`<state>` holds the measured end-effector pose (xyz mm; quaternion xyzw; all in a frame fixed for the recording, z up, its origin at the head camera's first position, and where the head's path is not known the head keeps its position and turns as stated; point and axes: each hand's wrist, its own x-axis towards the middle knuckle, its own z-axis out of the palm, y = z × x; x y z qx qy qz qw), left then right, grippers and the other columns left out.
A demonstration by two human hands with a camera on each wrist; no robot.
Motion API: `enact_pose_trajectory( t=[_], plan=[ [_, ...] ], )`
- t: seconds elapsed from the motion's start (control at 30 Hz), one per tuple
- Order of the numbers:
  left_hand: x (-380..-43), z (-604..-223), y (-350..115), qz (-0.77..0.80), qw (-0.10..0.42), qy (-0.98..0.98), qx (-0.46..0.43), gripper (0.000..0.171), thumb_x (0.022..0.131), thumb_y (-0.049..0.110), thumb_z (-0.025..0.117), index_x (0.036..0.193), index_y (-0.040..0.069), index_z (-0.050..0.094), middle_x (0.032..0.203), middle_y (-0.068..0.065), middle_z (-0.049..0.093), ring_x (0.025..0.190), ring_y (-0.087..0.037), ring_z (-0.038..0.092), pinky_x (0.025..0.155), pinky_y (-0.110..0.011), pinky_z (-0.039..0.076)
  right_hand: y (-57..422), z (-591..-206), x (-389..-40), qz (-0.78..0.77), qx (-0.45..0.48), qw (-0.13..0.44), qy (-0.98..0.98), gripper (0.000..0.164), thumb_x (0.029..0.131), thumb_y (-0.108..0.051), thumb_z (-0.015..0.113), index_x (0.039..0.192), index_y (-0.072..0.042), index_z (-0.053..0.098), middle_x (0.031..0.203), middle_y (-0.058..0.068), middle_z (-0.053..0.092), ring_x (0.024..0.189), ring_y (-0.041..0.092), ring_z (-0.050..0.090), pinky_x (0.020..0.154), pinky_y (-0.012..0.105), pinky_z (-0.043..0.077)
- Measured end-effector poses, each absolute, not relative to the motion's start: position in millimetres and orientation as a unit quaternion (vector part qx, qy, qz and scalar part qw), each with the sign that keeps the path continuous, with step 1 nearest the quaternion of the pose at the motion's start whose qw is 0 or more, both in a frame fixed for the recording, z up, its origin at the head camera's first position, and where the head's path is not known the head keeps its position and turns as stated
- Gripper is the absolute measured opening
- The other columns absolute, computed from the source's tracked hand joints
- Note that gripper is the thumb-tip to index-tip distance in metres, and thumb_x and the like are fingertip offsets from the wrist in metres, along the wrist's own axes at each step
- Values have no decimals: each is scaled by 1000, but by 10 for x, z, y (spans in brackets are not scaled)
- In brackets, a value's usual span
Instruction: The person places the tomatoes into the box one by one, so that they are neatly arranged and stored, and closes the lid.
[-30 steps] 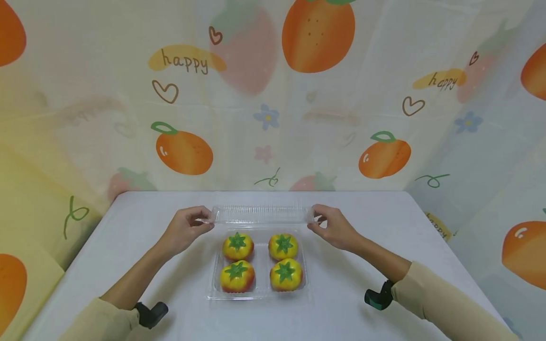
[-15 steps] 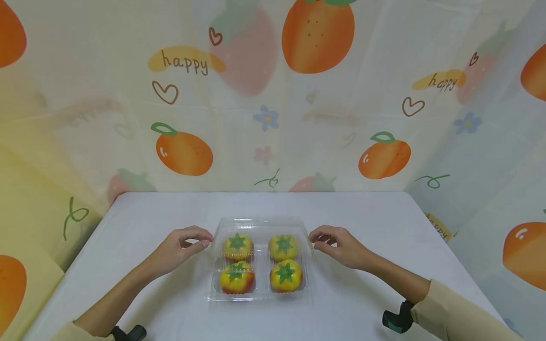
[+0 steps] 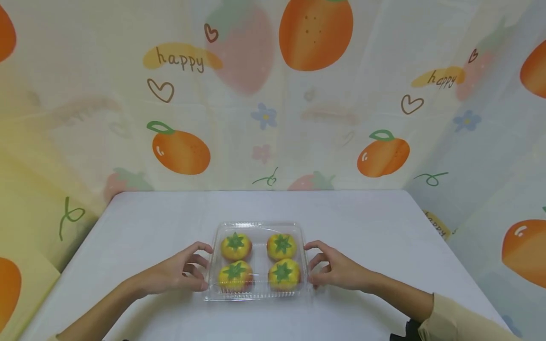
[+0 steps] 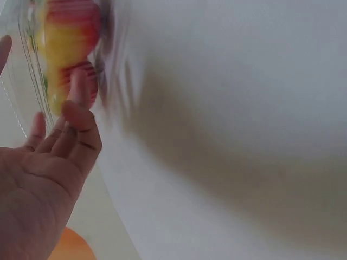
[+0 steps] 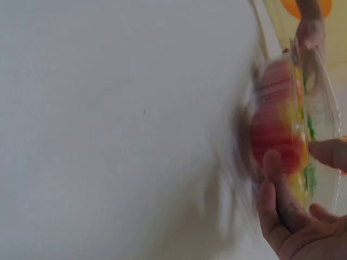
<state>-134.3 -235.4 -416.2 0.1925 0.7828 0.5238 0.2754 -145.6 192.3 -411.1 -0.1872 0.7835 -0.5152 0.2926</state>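
A clear plastic clamshell box (image 3: 259,228) sits on the white table, its lid lying over several yellow-and-red fruits with green star-shaped tops, such as the near right fruit (image 3: 284,274). They look like persimmons. At the box's left side, my left hand (image 3: 181,270) has its fingers spread and loosely bent, the fingertips touching or very near the edge. My right hand (image 3: 337,270) mirrors it at the right side. Both wrist views show left fingers (image 4: 81,89) and right fingers (image 5: 274,162) beside the box wall. Whether the lid's front edge is fastened cannot be told.
The white table (image 3: 362,222) spreads around the box, with its far edge behind. A curtain (image 3: 239,156) printed with oranges and strawberries hangs behind and at both sides. A dark wrist mount (image 3: 407,329) shows near the right sleeve.
The lid has swung from standing upright at the back down over the fruits. Both hands have come toward me with it, from the back corners to the box's sides, fingers spreading.
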Motion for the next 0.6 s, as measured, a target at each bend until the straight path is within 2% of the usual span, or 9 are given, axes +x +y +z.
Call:
enact_pose_trajectory(
  t=[0.13,0.3,0.43,0.6],
  plan=[
    [-1274,-4131,-2313,542,308,765,159,78,85,16,77,142,10,24,124,-21,53,95,-29,65,81,-32,53,1869,-4092,-1408,-532,-166,305,772,73,88,-10,73,146,-7,29,103,13,63,77,30,72,74,36,59],
    [-1234,-4134,-2277,550,321,758,139,82,85,14,78,142,13,19,126,-20,51,92,-29,66,79,-35,51,1835,-4079,-1383,-548,-152,327,755,81,85,-5,74,147,-7,21,104,16,58,79,30,72,76,37,59],
    [-1235,-4162,-2270,557,324,753,132,81,85,12,77,142,13,19,125,-21,50,89,-30,68,74,-37,51,1830,-4076,-1386,-553,-153,329,750,81,85,-2,74,146,-7,21,101,16,57,77,30,72,75,37,60],
    [-1232,-4187,-2264,572,332,739,123,81,86,10,76,142,12,17,125,-21,50,87,-32,69,74,-38,51,1828,-4079,-1402,-554,-162,331,747,80,85,0,72,146,-7,20,97,15,58,76,31,71,74,38,60]
  ],
)
